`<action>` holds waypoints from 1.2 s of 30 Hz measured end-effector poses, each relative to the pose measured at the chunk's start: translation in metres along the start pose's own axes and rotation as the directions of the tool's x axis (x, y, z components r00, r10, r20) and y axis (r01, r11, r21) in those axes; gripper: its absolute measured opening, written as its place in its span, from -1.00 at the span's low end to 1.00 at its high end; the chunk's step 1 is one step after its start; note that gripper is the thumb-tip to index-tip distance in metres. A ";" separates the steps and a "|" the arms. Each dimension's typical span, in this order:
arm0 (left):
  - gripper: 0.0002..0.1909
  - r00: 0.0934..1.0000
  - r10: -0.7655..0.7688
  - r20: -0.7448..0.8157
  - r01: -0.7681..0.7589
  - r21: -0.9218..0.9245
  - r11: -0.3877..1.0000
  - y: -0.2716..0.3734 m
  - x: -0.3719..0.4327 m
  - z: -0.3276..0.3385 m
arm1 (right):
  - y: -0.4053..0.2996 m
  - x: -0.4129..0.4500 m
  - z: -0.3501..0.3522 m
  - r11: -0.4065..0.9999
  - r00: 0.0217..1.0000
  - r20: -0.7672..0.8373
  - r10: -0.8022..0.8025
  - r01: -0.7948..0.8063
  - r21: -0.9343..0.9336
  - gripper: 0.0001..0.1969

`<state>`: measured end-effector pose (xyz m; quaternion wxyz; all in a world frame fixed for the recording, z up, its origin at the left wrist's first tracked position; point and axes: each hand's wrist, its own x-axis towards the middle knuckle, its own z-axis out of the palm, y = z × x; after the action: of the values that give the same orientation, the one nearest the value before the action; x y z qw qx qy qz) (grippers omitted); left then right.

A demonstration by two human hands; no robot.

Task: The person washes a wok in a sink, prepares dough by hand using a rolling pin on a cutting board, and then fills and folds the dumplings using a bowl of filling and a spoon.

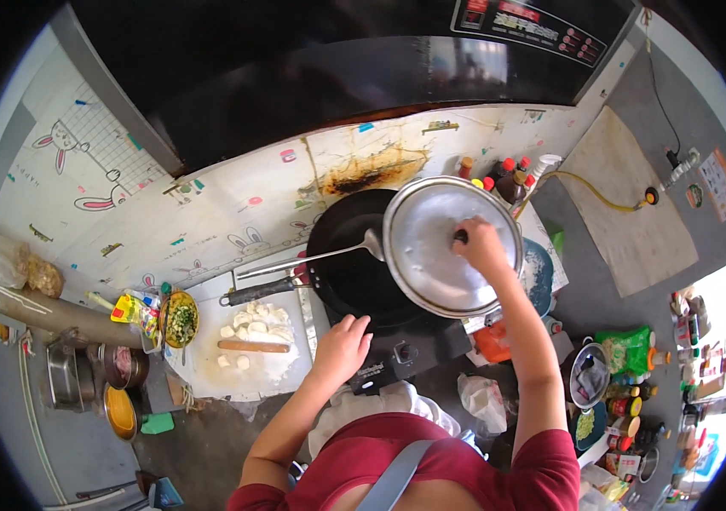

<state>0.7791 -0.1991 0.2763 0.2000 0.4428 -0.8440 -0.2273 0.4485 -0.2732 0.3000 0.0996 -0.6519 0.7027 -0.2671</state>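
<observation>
My right hand (pixel 481 241) grips the dark knob of a round metal pot lid (pixel 433 255), which covers the right part of a black wok (pixel 356 281). A metal ladle (pixel 318 255) lies across the wok, its bowl end beside the lid. My left hand (pixel 345 345) is at the wok's near edge, fingers loosely apart, holding nothing. The wok sits over a black gas stove (pixel 404 354) with a knob in front. Left of it, a floured white board (pixel 203 364) bears a wooden rolling pin (pixel 253 346) and several pieces of dough (pixel 261 322).
A bowl of chopped filling (pixel 181 319) stands left of the board. Sauce bottles (pixel 511 186) stand behind the lid, and a blue tray of flour (pixel 537 274) lies to its right. A black range hood (pixel 337 76) hangs above. Pots, jars and bottles crowd the right side.
</observation>
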 end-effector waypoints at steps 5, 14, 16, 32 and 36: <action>-0.65 0.982 0.033 -0.185 -0.020 0.074 0.997 -0.041 -0.007 -0.022 | -0.051 0.018 0.071 0.998 0.995 0.076 -0.067 0.066 0.022 -0.72; -0.45 0.956 -0.048 -0.288 0.152 0.349 0.925 -0.104 -0.009 -0.063 | -0.083 0.036 0.133 1.000 0.987 0.163 -0.007 0.011 -0.027 -0.68; -0.46 0.957 -0.048 -0.288 0.157 0.370 0.916 -0.119 -0.003 -0.074 | -0.083 0.037 0.138 0.999 0.987 0.163 0.015 -0.007 -0.045 -0.67; -0.67 0.997 -0.062 -0.052 0.078 0.418 0.905 -0.180 0.040 -0.090 | -0.089 0.014 0.143 0.995 0.995 0.092 0.047 -0.038 -0.090 -0.51; -0.67 0.997 -0.067 -0.044 0.079 0.391 0.917 -0.174 0.042 -0.089 | -0.095 0.017 0.157 0.997 0.995 0.094 0.046 -0.040 -0.065 -0.52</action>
<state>0.9192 -0.3402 0.2573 0.1111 0.5083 -0.8523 -0.0544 0.6049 -0.3292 0.2205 0.1180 -0.6515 0.7190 -0.2112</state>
